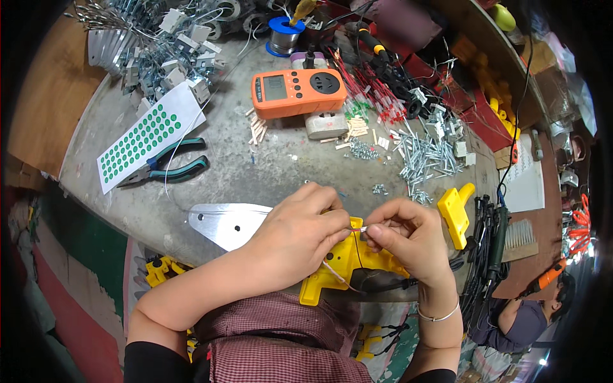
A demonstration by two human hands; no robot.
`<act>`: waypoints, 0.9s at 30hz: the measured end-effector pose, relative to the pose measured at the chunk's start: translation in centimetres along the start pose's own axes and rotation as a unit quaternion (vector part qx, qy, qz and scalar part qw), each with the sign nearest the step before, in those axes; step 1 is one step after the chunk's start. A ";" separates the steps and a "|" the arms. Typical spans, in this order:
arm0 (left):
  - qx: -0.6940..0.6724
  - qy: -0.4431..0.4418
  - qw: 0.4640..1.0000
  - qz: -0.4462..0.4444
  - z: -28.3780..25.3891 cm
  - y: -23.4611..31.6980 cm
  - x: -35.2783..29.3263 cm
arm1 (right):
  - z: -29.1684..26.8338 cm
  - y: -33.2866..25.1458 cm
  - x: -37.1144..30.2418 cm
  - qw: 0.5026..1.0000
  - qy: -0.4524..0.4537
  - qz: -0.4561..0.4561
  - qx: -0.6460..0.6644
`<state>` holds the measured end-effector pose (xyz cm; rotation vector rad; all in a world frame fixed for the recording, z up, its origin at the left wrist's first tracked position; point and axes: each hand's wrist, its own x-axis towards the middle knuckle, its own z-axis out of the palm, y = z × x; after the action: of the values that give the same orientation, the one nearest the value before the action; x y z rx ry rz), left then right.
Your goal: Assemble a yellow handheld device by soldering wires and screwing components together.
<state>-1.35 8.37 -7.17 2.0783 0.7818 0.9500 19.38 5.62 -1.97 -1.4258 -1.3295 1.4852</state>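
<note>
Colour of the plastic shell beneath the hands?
The plastic shell is yellow; head view shows it best.

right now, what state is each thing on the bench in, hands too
Left hand: fingertips closed on thin wire
Right hand: pinching small white piece
Yellow housing: partly covered by hands
Yellow piece: lying loose, apart from housing
Pliers: lying down, handles spread
Orange meter: screen facing up
Sticker sheet: green dots facing up
Blue spool: standing upright
Screws: loosely heaped

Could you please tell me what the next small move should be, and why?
I would perhaps ease the small white piece down toward the yellow housing: the right hand pinches it over that housing, the left hand is close beside it, and a pale wire crosses the housing.
</note>
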 end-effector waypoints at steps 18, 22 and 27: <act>0.093 0.028 0.994 0.042 0.6 0.0 -0.2 | 0.8 -1.1 0.5 0.998 0.012 0.019 -0.059; 0.031 0.033 0.999 0.008 0.5 -0.3 -0.2 | 0.6 -0.3 0.5 0.995 0.034 -0.040 -0.080; 0.001 0.027 1.000 0.005 0.6 -0.3 -0.2 | 0.7 0.3 0.9 0.961 0.021 -0.183 -0.205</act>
<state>-1.06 8.20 -7.79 2.0681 0.8022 1.0136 18.62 6.25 -2.54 -1.3463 -1.8346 0.9691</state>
